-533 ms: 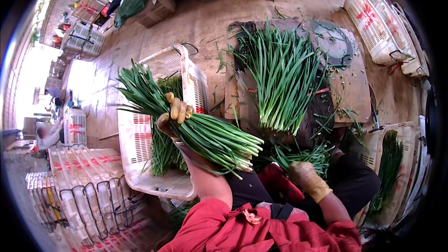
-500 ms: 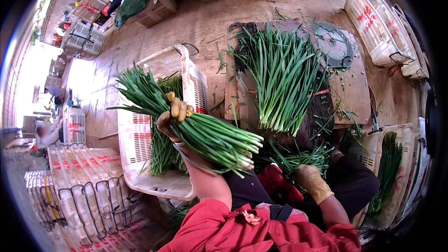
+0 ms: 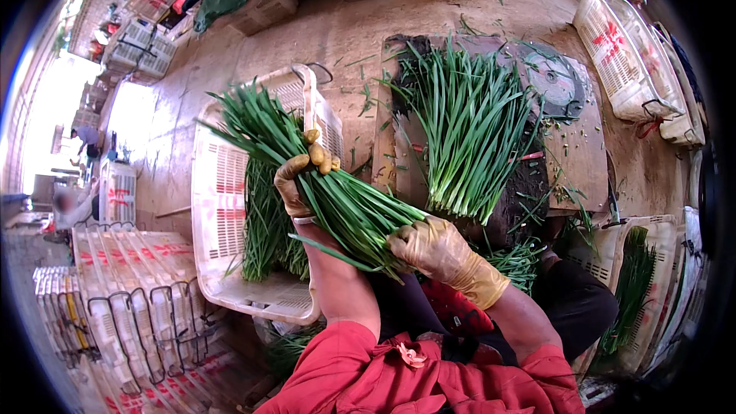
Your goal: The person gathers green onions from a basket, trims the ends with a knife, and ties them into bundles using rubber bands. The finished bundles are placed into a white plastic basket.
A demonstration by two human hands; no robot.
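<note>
A bunch of garlic chives (image 3: 349,211) is held slantwise before me, leaves to the upper left, pale stem ends to the lower right. My left hand (image 3: 305,172), in a yellowish glove, wraps round its middle. At the stem ends my right hand (image 3: 437,249), gloved too, is closed on the bunch and hides most of the tips. A larger pile of chives (image 3: 471,130) lies loose on a board (image 3: 575,161) ahead. Under the left hand stands a white plastic crate (image 3: 222,261) with more chives (image 3: 264,222) inside.
Loose green trimmings (image 3: 517,261) lie by my lap. At right stands a crate holding chives (image 3: 636,284); stacked crates (image 3: 146,276) fill the lower left. Another white crate (image 3: 625,54) is at the far right. A red-handled tool (image 3: 530,156) shows beside the pile. A person (image 3: 84,138) is far left.
My right hand has come up from the trimmings by my lap and closed on the stem ends. The left hand and its bunch have shifted slightly up and right.
</note>
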